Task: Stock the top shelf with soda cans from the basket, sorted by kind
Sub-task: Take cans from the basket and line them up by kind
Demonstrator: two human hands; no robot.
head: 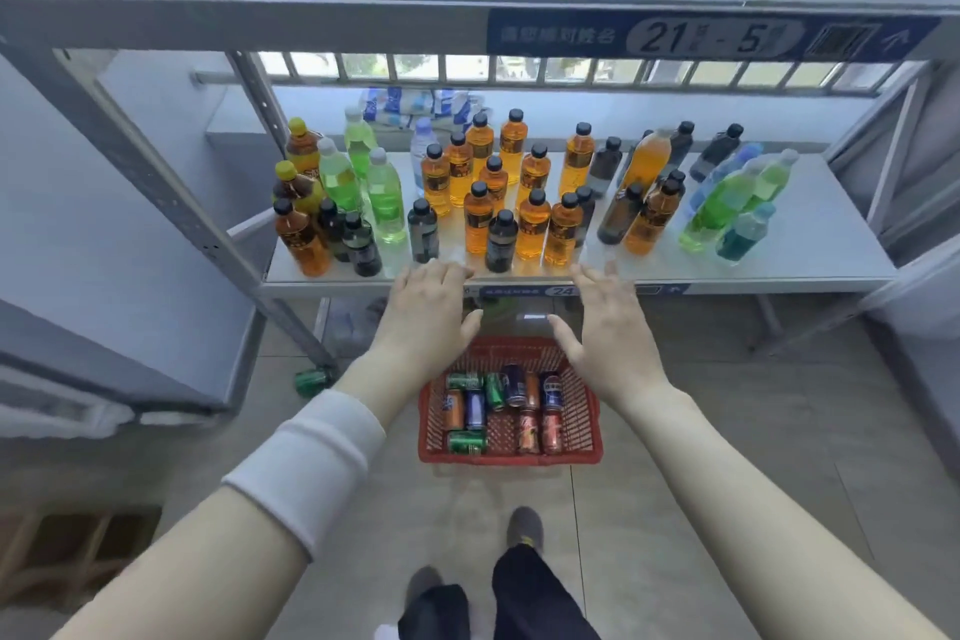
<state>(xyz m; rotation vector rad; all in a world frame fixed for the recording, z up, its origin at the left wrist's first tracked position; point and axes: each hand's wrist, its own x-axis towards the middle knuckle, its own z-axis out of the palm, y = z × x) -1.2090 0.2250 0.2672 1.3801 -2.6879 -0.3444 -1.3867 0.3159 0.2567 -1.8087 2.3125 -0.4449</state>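
Note:
A red plastic basket (587, 437) stands on the floor in front of me, holding several soda cans (475, 408) in green, blue, orange and red, lying mixed together. My left hand (428, 312) and my right hand (608, 333) hover above the basket's far rim, both with fingers spread and holding nothing. The top shelf (260, 18) is a grey metal beam high up; its surface is out of sight. A white band wraps my left forearm.
The shelf (810, 244) below carries many bottles (532, 224) of orange, green, dark and blue drinks. One green can (311, 381) lies on the floor by the rack's left leg. My feet stand behind the basket. Grey racks flank both sides.

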